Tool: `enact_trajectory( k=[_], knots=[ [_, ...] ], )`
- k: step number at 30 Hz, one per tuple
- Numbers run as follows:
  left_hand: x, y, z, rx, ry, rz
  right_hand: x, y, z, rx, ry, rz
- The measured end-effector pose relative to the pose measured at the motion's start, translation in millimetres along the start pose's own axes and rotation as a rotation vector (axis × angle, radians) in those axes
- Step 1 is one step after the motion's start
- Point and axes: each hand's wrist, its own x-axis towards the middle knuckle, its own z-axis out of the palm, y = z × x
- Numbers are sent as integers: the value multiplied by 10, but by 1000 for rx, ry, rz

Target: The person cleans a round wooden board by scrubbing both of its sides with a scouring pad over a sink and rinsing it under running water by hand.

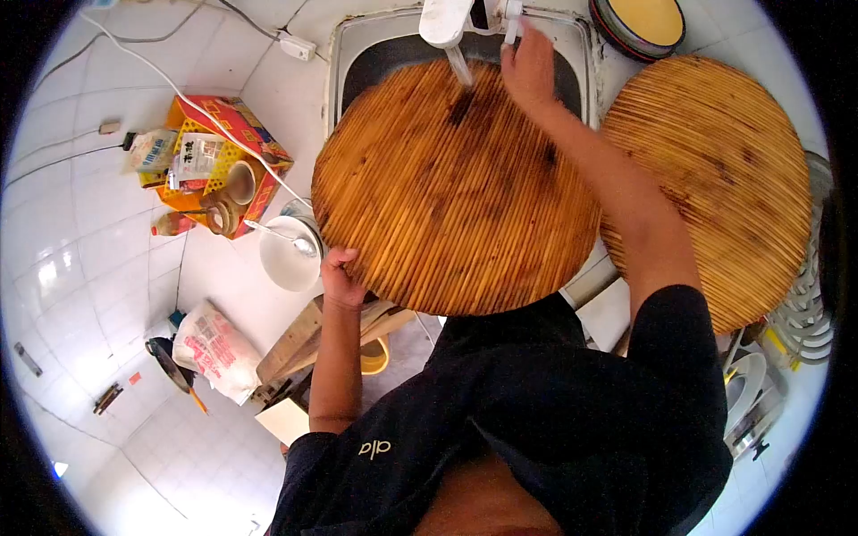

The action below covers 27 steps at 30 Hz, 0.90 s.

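Observation:
A large round wooden slatted board (456, 196) lies tilted over the sink (347, 45), with dark wet-looking patches near its top. My left hand (342, 279) grips its lower left edge, thumb on top and the other fingers hidden beneath. My right hand (529, 71) is up at the white faucet (445, 22), its fingers closed round the handle (511, 12) on the right side. Water runs from the spout onto the board. A second round slatted board (710, 188) lies to the right of the sink.
At left, a red and yellow box (237, 125) holds packets and jars. A white bowl (288, 261) with a spoon stands near the board's left edge. Stacked bowls (639, 25) are at the upper right, a white sack (214, 348) at lower left.

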Motion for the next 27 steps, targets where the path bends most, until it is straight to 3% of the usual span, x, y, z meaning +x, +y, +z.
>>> enact_trajectory(
  k=[3,6,8,10,12,14,17,20,23,24,27],
  knots=[
    [-40,27,-11,46,-15,21,-386,64,327,-324,-305,-175],
    [-51,97,-42,71,-13,20,-357,-101,601,-266,-554,87],
    [-60,128,46,61,-29,33,-234,-597,376,-314,-888,146],
    [-25,148,94,88,10,63,-483,-846,586,-113,-951,-133],
    [-35,161,114,95,62,82,-799,-1331,268,36,-1043,-399],
    [-124,200,120,86,83,128,-1127,-1427,134,242,-980,-583],
    [-414,405,144,169,119,153,-1170,-1409,-447,146,-973,-554],
    [-791,690,481,300,157,281,-1270,-1194,-694,287,-931,-168],
    [-1128,946,726,459,227,493,-1363,-987,-779,493,-895,46],
    [-1256,1029,861,494,304,525,-1425,-930,-778,473,-782,28],
    [-1521,1288,1100,723,345,728,-1360,-1008,-1034,752,-957,478]
  ],
)
